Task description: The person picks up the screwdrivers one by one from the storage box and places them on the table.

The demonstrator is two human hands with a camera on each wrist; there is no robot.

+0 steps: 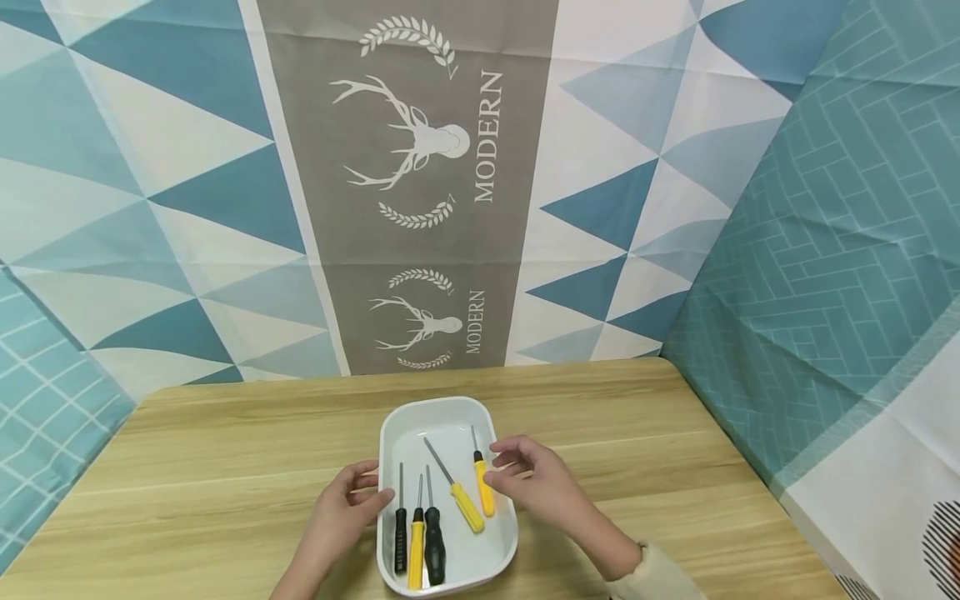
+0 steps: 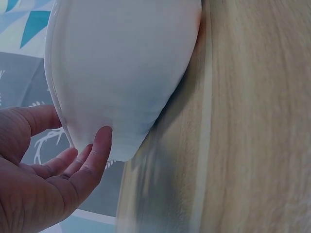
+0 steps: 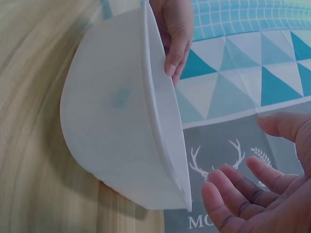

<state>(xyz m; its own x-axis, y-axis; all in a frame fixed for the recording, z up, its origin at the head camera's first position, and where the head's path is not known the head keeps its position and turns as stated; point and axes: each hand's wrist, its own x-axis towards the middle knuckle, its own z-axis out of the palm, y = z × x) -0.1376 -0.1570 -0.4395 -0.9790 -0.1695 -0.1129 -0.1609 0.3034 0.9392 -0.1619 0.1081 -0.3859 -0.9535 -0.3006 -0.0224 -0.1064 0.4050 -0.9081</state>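
A white rectangular basin (image 1: 476, 557) stands on the wooden table with several screwdrivers inside. My left hand (image 1: 336, 510) grips its left rim, thumb over the edge and fingers against the outer wall. Beside the opposite rim my right hand (image 1: 546, 490) hovers, fingers apart and relaxed; the right wrist view shows a gap between it and the basin. At the basin's left lie a slim black screwdriver (image 1: 401, 540), a yellow-and-black screwdriver (image 1: 416, 550) and a thicker black screwdriver (image 1: 434, 546). A yellow screwdriver (image 1: 467, 507) lies slanted near another yellow-and-black screwdriver (image 1: 483, 486) on the right.
The wood-grain table (image 1: 247, 442) extends to both sides of the basin. Behind it hangs a patterned cloth (image 1: 420, 217) with deer heads and triangles. A teal cloth (image 1: 832, 275) borders the table's right edge.
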